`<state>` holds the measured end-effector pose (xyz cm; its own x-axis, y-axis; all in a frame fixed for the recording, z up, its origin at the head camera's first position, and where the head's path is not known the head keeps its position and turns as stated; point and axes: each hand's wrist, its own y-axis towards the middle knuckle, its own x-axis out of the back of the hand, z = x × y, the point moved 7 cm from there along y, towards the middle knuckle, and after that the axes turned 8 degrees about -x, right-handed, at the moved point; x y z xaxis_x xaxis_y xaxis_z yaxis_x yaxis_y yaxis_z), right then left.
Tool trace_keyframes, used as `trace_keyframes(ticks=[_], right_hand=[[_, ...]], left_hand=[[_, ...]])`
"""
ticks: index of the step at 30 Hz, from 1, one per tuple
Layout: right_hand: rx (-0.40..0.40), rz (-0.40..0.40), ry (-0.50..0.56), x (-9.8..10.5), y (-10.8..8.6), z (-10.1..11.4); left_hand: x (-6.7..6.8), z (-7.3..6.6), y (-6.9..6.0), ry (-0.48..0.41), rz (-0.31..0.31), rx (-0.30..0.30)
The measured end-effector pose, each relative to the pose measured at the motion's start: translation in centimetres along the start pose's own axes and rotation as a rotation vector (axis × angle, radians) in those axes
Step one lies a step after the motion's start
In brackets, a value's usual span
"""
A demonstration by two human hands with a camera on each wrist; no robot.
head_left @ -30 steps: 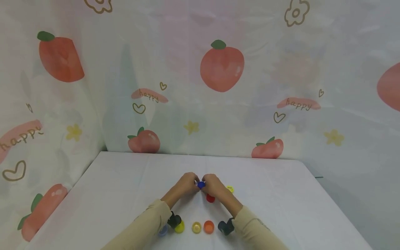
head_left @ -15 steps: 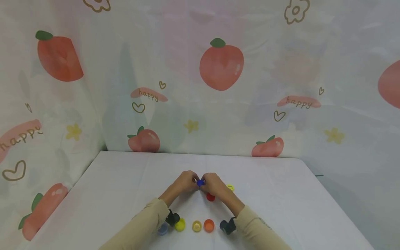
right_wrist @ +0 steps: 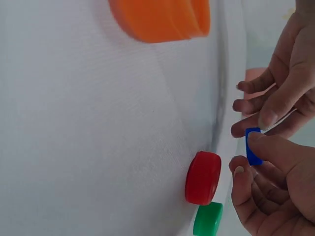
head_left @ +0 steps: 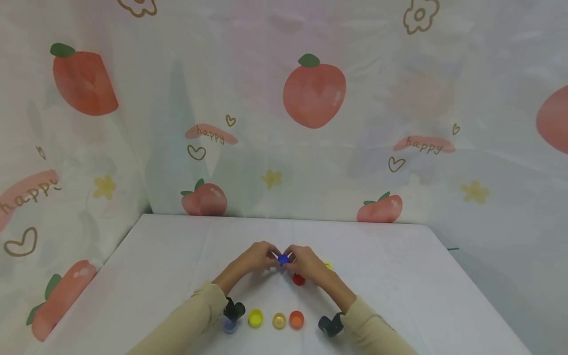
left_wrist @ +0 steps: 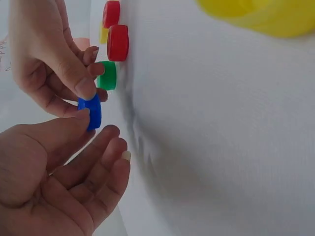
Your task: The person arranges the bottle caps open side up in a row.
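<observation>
White table [head_left: 186,266] — forearms [head_left: 231,277] spread wider, fingers [left_wrist: 66,129] still pinching the blue cap [head_left: 283,260].

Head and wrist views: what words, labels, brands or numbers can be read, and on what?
"happy": back wall cloth, left of the large fruit.
"happy": same cloth, right of that fruit.
"happy": left wall cloth, last letter distorted.
Writing at left wrist view's edge: cut off, unreadable.
Yellow cap: any print unreadably small.
Blue cap: no readable text.
</observation>
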<state>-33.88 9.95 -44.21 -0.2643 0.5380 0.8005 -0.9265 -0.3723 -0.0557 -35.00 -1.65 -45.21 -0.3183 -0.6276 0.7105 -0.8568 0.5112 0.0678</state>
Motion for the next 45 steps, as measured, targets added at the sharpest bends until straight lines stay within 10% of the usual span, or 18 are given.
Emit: trace_keyframes(ticks=[45], right_hand=[[0.137, 0.071, 0.322, 1.6, -7.4, -0.5]], left_hand=[[-1.7, -5.9, -5.2, -0.213, -0.115, -0.077]])
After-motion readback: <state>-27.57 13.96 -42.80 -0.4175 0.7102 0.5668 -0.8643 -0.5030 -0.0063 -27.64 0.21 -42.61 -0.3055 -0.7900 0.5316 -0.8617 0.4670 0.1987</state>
